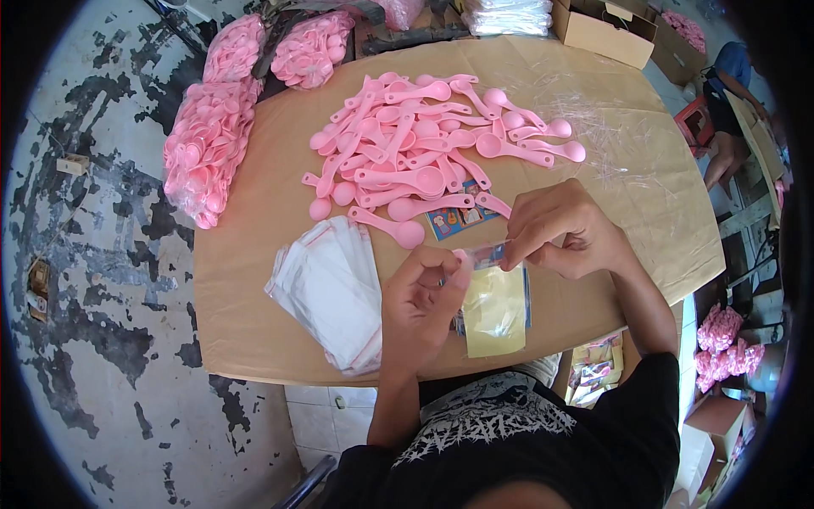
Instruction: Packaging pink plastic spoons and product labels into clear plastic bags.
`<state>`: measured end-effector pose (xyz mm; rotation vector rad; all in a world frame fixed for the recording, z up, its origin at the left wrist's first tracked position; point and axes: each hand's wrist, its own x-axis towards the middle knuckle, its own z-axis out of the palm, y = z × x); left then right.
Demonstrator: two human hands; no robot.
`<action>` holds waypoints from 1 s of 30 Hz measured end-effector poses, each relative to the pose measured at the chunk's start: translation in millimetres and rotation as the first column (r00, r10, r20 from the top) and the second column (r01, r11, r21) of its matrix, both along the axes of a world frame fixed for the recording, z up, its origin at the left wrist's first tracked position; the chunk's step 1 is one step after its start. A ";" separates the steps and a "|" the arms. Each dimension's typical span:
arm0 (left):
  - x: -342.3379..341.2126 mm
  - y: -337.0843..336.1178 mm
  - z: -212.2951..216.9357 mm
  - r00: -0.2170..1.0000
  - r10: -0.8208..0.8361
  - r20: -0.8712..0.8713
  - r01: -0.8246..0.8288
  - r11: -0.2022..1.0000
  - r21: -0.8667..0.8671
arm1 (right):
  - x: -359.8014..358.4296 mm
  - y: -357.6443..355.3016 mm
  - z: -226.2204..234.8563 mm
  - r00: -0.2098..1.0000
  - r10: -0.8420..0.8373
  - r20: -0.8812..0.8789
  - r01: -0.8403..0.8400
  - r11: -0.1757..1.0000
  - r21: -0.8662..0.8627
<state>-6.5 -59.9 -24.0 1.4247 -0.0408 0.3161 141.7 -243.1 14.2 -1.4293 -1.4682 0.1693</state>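
My left hand (417, 299) and my right hand (561, 229) together grip the top of a small clear plastic bag (494, 307) that hangs over the near edge of the brown table (254, 254). A pink spoon's end (462, 256) shows at the bag's mouth between my fingers. Just beyond my hands lies a heap of pink plastic spoons (415, 144). A small colourful card (458, 220) lies under the nearest spoons. A stack of flat clear bags with red edges (331, 288) rests left of my left hand.
Large clear sacks of pink spoons (208, 144) sit at the table's left and far edge (309, 51). Cardboard boxes (606, 30) stand at the back right. Another person (729, 102) sits at the right. More pink items (721, 343) lie on the floor to the right.
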 end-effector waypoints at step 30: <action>-106.5 70.9 -32.2 0.939 0.313 0.141 -0.277 0.450 0.849 | -67.0 121.3 -4.0 0.990 -0.056 0.132 0.133 0.699 -0.703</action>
